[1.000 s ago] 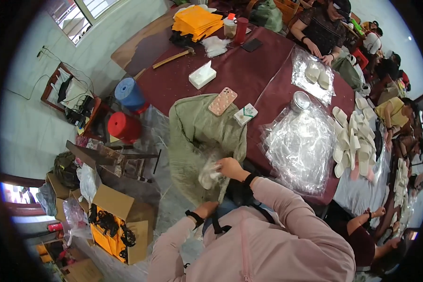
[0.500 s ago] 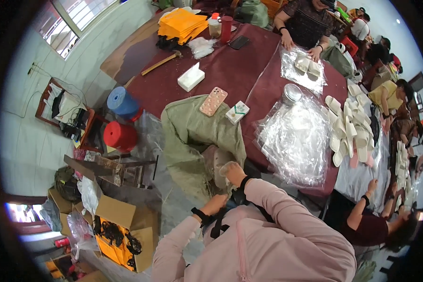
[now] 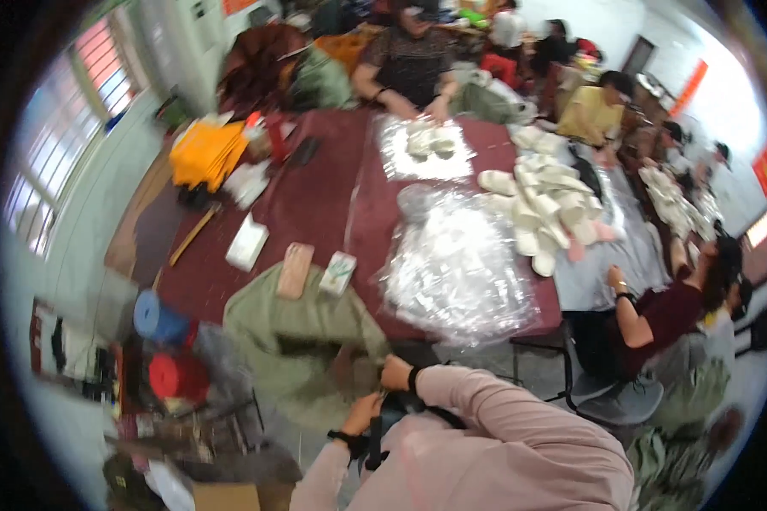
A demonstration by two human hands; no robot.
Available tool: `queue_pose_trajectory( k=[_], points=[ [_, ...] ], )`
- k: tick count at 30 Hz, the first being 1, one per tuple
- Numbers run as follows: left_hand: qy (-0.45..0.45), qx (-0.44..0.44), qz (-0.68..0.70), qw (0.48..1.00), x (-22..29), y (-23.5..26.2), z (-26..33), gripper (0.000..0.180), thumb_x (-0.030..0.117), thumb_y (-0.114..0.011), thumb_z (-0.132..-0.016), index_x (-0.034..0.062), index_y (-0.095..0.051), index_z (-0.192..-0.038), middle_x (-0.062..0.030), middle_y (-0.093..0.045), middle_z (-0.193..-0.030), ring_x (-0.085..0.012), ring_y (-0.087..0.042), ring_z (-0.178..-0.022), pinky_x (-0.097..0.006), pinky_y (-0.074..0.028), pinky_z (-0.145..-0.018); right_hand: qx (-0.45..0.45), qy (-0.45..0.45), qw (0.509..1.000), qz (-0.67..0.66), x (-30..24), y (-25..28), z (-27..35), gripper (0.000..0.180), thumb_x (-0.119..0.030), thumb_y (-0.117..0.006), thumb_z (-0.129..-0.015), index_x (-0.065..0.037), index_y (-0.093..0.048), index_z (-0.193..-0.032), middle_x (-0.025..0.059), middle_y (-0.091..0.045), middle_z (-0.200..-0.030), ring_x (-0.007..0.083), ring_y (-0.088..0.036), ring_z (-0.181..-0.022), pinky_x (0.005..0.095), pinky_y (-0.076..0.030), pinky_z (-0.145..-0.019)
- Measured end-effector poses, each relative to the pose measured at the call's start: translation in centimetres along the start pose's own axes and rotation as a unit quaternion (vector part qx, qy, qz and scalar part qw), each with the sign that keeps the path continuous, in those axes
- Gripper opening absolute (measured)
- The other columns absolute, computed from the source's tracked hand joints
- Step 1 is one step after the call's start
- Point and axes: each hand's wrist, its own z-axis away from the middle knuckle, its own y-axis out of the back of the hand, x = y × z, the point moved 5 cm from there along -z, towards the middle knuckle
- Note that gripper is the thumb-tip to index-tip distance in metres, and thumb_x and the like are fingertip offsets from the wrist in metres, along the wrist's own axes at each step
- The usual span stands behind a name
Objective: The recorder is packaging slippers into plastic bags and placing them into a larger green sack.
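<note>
Table: maroon table [image 3: 315, 204], frame centre, clear plastic bags [image 3: 456, 272] piled on it.
Sack: green sack [image 3: 302, 328], contents unclear.
Hands: left hand [image 3: 362, 415], right hand [image 3: 395, 373] at sack edge; finger state indiscernible.

Workshop: seated workers around a long maroon table [image 3: 315, 204], white slippers [image 3: 545, 213] and clear plastic bags [image 3: 460, 272] piled on it.

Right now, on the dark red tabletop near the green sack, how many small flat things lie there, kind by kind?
White rectangular box: 1
Tan flat phone-shaped slab: 1
Small white-and-green packet: 1
Long wooden stick: 1
Total: 4
</note>
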Motion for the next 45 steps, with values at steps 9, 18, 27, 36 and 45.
queue_pose_trajectory(
  k=[9, 18, 27, 36, 45],
  points=[
    [0.093, -0.16, -0.144, 0.972, -8.3, -3.1, -1.7, 0.038, 0.038, -0.055, -0.078, 0.0067, -0.062, -0.099, -0.0156, -0.056, -0.112, -0.0356, -0.051, -0.104, -0.049, -0.033, -0.093, -0.048, -0.083, 0.992, -0.077, 2.1, 0.2, 2.7, 0.015, -0.017, -0.052, -0.081, -0.015, -0.067, -0.083, -0.0017, -0.064, -0.08, 0.0198, -0.061, -0.074, 0.0357, -0.041, -0.057],
    [0.263, -0.449, -0.44, 0.732, -16.0, 2.2, 2.0, 0.035, 0.04, -0.046, -0.086, 0.0138, -0.06, -0.104, -0.0132, -0.039, -0.132, -0.0285, -0.03, -0.126, -0.061, 0.004, -0.102, -0.121, -0.122, 0.98, -0.099, 3.1, -1.5, 2.8, 0.021, -0.023, -0.05, -0.088, -0.016, -0.059, -0.105, 0.0023, -0.06, -0.095, 0.0208, -0.056, -0.077, 0.0381, -0.04, -0.062],
    [0.201, -0.433, -0.441, 0.76, -13.7, 3.7, 0.1, 0.038, 0.04, -0.039, -0.088, 0.012, -0.06, -0.102, -0.0128, -0.033, -0.134, -0.0282, -0.019, -0.127, -0.058, -0.006, -0.099, -0.114, -0.178, 0.971, -0.111, 2.5, -2.0, 2.6, 0.021, -0.019, -0.053, -0.08, -0.013, -0.064, -0.097, 0.0071, -0.062, -0.096, 0.0272, -0.059, -0.088, 0.0493, -0.045, -0.066],
    [0.163, -0.383, -0.371, 0.83, -12.8, 2.2, -2.5, 0.038, 0.037, -0.039, -0.088, 0.0093, -0.059, -0.103, -0.0157, -0.042, -0.124, -0.031, -0.032, -0.118, -0.053, -0.021, -0.094, -0.076, -0.178, 0.977, -0.085, 2.5, -1.6, 3.8, 0.018, -0.02, -0.054, -0.078, -0.012, -0.068, -0.085, 0.0065, -0.064, -0.088, 0.0272, -0.06, -0.085, 0.0483, -0.045, -0.068],
    [0.127, -0.339, -0.296, 0.884, -15.0, 0.1, -3.9, 0.038, 0.035, -0.039, -0.087, 0.0066, -0.058, -0.104, -0.0185, -0.051, -0.115, -0.0337, -0.045, -0.109, -0.048, -0.035, -0.089, 0.428, -0.405, 0.796, -0.139, 13.8, 13.7, 12.0, 0.054, -0.03, -0.05, -0.081, -0.013, -0.036, -0.13, 0.0118, -0.033, -0.135, 0.0297, -0.031, -0.124, 0.0551, -0.023, -0.097]
  ],
)
